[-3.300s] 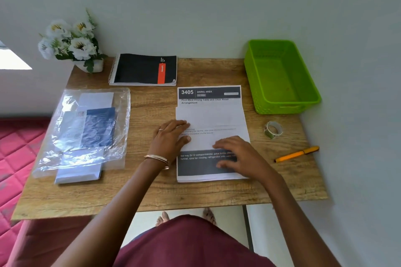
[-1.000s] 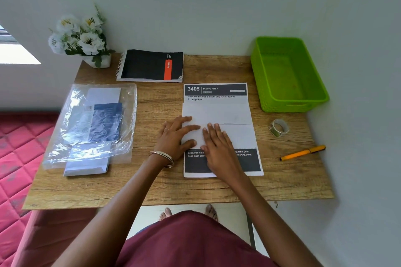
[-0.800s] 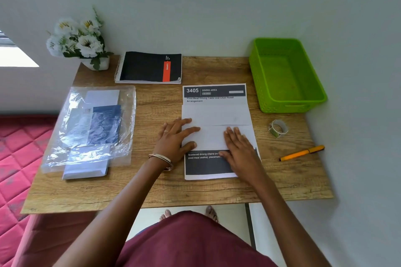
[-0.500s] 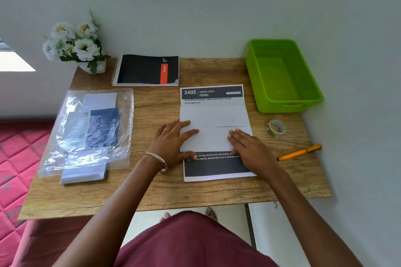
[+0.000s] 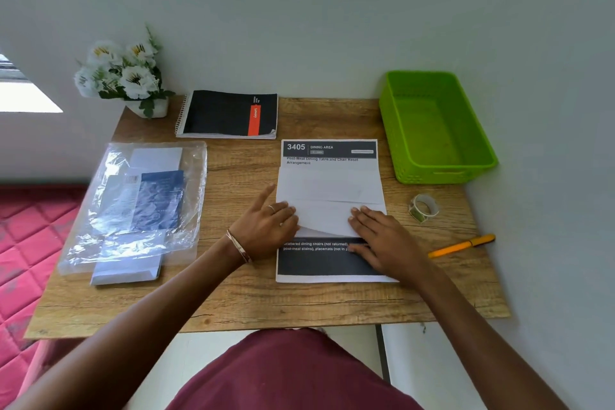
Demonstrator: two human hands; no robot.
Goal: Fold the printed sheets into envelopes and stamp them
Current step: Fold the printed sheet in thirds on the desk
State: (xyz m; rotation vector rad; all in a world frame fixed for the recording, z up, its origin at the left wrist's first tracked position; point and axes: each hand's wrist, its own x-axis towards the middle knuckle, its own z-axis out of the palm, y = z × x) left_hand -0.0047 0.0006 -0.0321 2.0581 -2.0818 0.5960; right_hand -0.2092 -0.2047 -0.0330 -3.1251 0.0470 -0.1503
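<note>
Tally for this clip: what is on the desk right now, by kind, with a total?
Flower pot: 1
Spiral notebook: 1
Green basket: 1
Tape roll: 1
Orange pen: 1
Plastic bag of envelopes: 1
Printed sheets, as one pile: 1
Total: 7

"3405 DINING AREA" on printed sheet (image 5: 329, 156)
</note>
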